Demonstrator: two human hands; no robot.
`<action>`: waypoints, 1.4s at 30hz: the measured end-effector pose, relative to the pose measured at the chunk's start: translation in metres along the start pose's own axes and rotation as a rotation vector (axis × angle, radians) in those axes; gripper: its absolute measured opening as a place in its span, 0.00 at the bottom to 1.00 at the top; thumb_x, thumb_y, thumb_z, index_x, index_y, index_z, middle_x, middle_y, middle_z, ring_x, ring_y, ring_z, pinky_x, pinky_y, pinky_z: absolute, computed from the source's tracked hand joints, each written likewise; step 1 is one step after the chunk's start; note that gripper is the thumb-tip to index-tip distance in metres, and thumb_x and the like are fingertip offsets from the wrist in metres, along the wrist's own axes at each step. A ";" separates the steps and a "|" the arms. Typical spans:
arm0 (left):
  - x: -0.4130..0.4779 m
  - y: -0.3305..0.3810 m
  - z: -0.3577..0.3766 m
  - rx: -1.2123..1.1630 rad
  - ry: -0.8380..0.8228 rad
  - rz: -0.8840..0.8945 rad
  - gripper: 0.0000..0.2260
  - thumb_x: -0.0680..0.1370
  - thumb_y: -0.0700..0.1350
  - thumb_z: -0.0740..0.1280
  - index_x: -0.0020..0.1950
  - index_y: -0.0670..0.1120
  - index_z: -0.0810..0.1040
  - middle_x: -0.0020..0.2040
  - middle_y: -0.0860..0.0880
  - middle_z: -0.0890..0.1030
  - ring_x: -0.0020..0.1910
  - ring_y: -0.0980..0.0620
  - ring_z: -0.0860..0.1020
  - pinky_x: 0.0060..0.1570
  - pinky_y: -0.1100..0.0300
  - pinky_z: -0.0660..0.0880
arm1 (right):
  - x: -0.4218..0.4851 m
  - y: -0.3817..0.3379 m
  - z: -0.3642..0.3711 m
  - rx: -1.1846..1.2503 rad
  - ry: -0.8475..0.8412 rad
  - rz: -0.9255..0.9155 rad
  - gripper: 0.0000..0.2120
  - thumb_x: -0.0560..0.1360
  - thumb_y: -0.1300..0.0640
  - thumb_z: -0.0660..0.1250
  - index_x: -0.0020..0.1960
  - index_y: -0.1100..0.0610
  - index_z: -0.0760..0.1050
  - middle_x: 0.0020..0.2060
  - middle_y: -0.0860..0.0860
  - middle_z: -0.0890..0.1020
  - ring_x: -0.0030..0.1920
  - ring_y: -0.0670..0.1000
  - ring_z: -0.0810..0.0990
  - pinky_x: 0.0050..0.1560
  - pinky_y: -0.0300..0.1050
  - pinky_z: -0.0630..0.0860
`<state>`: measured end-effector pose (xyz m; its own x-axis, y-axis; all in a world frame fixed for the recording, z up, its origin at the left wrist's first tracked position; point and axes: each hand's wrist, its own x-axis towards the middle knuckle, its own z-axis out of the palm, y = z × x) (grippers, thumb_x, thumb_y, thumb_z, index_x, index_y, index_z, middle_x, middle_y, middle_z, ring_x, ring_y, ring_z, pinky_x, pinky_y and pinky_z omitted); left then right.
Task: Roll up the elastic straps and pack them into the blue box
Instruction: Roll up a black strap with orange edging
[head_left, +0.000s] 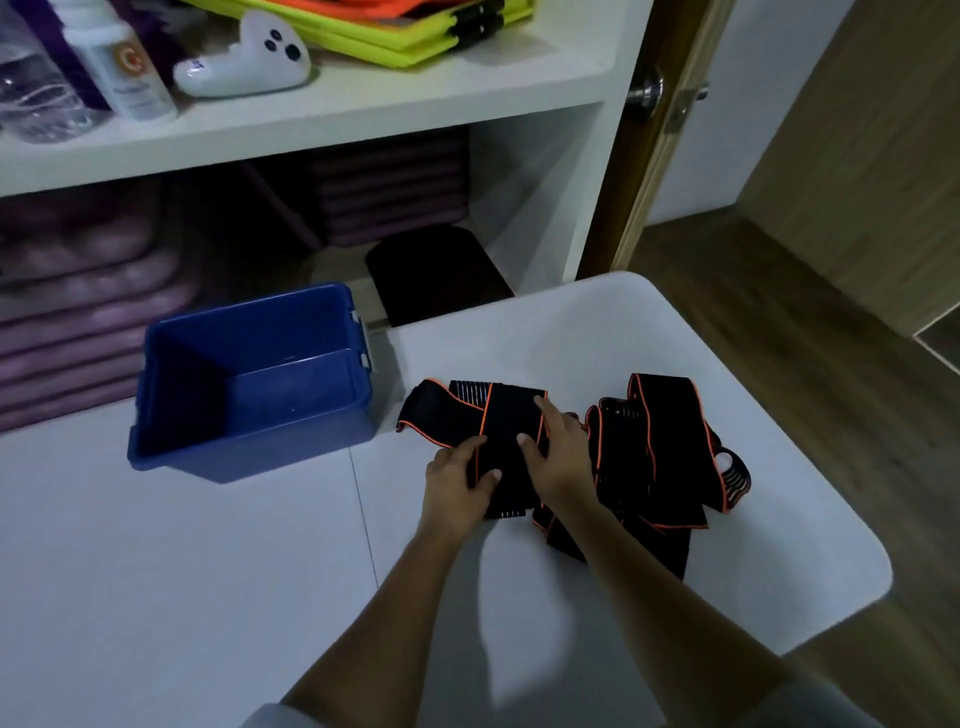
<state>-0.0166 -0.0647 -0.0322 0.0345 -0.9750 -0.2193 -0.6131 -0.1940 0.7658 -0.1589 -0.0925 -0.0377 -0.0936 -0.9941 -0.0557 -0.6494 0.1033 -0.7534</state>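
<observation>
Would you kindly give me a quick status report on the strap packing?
Left hand grips strap, right hand flat on it. Blue box empty. Nothing blocking.

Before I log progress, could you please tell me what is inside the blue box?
The blue box shows only bare floor and walls; its near wall hides the front strip.

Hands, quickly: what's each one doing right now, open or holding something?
Left hand: grips the edge of the black strap.
Right hand: open, fingers pressing flat on the same strap.
</observation>
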 end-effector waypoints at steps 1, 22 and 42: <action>0.006 0.000 0.002 0.003 0.008 -0.006 0.22 0.74 0.45 0.69 0.68 0.50 0.71 0.61 0.44 0.74 0.61 0.45 0.71 0.63 0.53 0.69 | 0.007 0.002 0.002 -0.011 -0.021 -0.008 0.25 0.77 0.56 0.65 0.72 0.58 0.63 0.63 0.62 0.72 0.65 0.61 0.68 0.64 0.51 0.64; 0.044 0.022 -0.019 -0.429 0.069 0.010 0.18 0.74 0.40 0.69 0.62 0.55 0.75 0.62 0.51 0.75 0.60 0.55 0.74 0.60 0.60 0.73 | 0.021 -0.030 -0.005 0.522 -0.035 0.035 0.29 0.74 0.71 0.65 0.72 0.60 0.62 0.59 0.54 0.74 0.53 0.29 0.75 0.50 0.24 0.71; -0.078 0.012 -0.106 -0.729 0.275 0.042 0.28 0.75 0.28 0.62 0.65 0.58 0.72 0.69 0.55 0.69 0.59 0.52 0.77 0.58 0.53 0.76 | -0.042 -0.111 -0.007 0.764 -0.452 -0.071 0.35 0.75 0.70 0.64 0.75 0.47 0.57 0.65 0.44 0.72 0.49 0.49 0.81 0.53 0.39 0.79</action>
<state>0.0570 -0.0022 0.0578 0.2759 -0.9564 -0.0962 0.0523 -0.0849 0.9950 -0.0882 -0.0621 0.0523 0.3391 -0.9325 -0.1241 0.0532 0.1507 -0.9871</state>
